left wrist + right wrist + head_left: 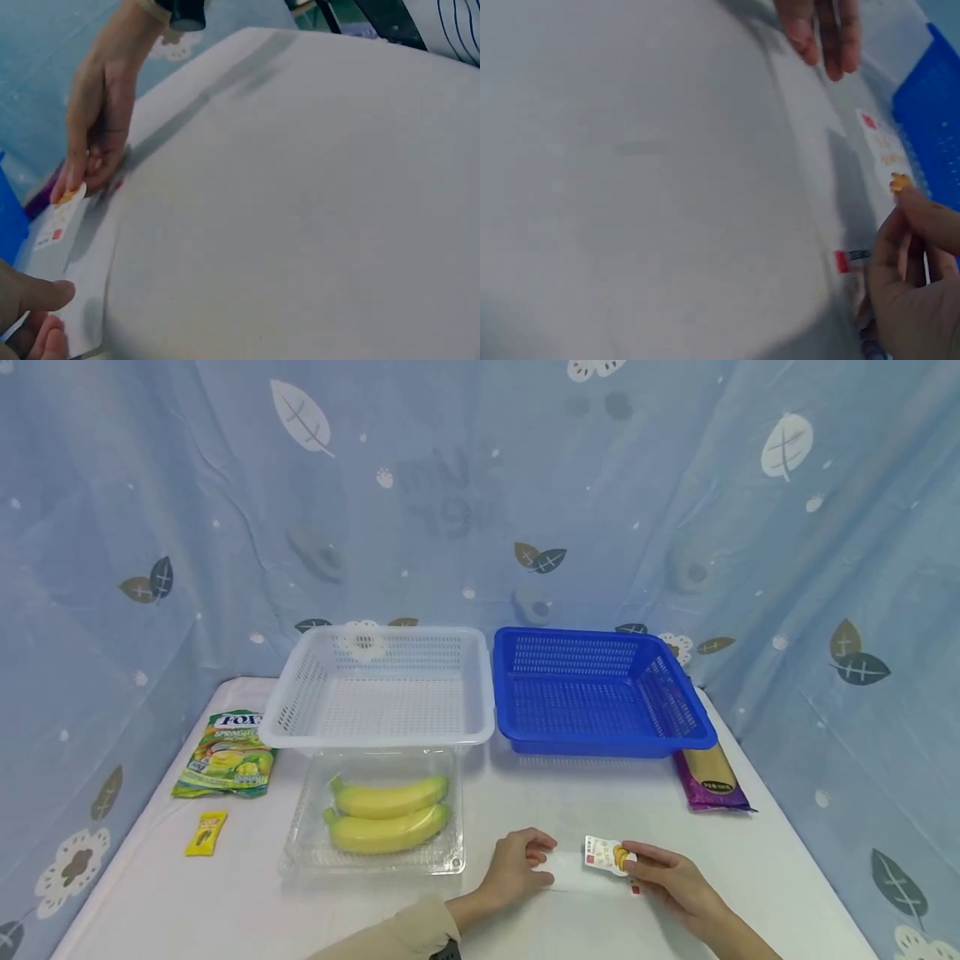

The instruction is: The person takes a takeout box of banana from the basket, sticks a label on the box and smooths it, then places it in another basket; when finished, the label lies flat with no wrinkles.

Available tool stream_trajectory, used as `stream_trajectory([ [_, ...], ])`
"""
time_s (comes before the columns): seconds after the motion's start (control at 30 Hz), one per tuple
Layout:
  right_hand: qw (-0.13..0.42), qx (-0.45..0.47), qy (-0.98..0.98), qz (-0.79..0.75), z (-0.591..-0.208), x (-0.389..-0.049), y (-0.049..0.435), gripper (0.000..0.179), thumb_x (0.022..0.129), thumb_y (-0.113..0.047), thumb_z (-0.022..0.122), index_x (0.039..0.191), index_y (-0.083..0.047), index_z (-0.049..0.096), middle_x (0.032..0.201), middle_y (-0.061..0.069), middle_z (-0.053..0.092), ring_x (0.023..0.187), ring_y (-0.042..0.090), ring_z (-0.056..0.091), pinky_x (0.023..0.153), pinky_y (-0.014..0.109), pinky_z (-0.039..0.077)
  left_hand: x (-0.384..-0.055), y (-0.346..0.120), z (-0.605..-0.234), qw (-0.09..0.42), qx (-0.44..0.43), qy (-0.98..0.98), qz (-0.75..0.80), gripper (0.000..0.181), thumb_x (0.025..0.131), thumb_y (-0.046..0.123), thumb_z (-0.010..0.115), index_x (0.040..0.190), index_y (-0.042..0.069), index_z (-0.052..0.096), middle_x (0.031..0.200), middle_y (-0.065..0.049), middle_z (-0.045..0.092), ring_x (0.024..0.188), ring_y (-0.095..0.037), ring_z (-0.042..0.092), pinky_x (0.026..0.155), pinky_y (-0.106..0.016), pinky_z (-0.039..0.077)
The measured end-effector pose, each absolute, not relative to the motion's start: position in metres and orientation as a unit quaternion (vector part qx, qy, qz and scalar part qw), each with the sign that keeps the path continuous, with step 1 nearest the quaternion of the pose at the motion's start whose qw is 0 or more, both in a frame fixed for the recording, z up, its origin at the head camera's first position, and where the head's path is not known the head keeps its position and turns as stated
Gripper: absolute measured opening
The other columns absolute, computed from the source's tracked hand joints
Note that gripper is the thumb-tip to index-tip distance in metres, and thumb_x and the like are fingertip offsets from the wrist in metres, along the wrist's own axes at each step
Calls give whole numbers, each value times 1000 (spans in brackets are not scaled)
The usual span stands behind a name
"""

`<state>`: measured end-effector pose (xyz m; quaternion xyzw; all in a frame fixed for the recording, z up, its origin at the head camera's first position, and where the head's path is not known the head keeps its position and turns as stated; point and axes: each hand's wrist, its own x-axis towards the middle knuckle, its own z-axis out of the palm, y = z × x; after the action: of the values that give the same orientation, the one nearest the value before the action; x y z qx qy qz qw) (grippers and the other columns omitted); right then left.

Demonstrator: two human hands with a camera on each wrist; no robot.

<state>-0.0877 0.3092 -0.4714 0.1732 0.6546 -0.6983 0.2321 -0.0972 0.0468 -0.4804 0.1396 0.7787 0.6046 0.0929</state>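
Note:
My right hand (681, 887) pinches one end of a small white label (602, 854) with bananas printed on it. In the right wrist view the label (885, 146) is tilted, apart from the thin pale sheet below. That sheet (573, 883) lies on the table, and a red printed mark (842, 261) shows on it near the right hand. My left hand (517, 867) is by the sheet's left end, its fingers loosely bent, with nothing visible between thumb and fingers in the left wrist view. Whether it touches the sheet I cannot tell.
A clear plastic box (300, 847) with two bananas (390, 814) stands left of the hands. Behind are a white basket (390, 742) and a blue basket (600, 747). A candy bag (228, 758), a yellow packet (206, 833) and a purple package (711, 777) lie towards the sides.

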Motion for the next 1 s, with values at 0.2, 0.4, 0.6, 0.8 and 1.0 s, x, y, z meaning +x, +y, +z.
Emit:
stream_trajectory([
  [0.2,266,165,563,-765,-460,-94,318,25,90,3,61,98,-17,74,101,-7,65,91,7,61,85,22,52,-89,35,-459,113,131,744,646,31,73,-8,73,103,-1,67,105,-11,69,89,-27,67,71,-20,54],
  [0.4,280,145,534,-784,-452,-99,327,29,91,7,58,97,-16,75,101,-8,64,95,9,63,92,26,51,-85,11,-439,136,133,713,674,27,80,-1,73,106,0,67,109,-9,68,95,-32,67,71,-20,55],
  [0.6,295,114,544,-778,-447,-108,331,32,93,7,55,101,-18,73,103,-11,62,98,9,62,93,27,50,-83,-25,-416,149,140,714,669,24,85,7,71,108,4,66,113,-9,65,99,-24,66,77,-21,54],
  [0.8,296,98,548,-776,-444,-112,326,30,90,8,58,106,-14,73,106,-10,58,100,10,62,96,30,48,-79,-76,-394,112,132,734,657,29,86,8,72,112,-1,65,116,-16,64,105,-27,64,82,-22,53],
  [1.0,306,66,546,-777,-443,-114,320,33,92,8,55,106,-16,73,109,-7,58,99,10,62,94,27,49,-76,-148,-391,31,127,767,628,34,84,6,72,116,-1,63,119,-17,62,110,-13,61,88,-26,53],
])
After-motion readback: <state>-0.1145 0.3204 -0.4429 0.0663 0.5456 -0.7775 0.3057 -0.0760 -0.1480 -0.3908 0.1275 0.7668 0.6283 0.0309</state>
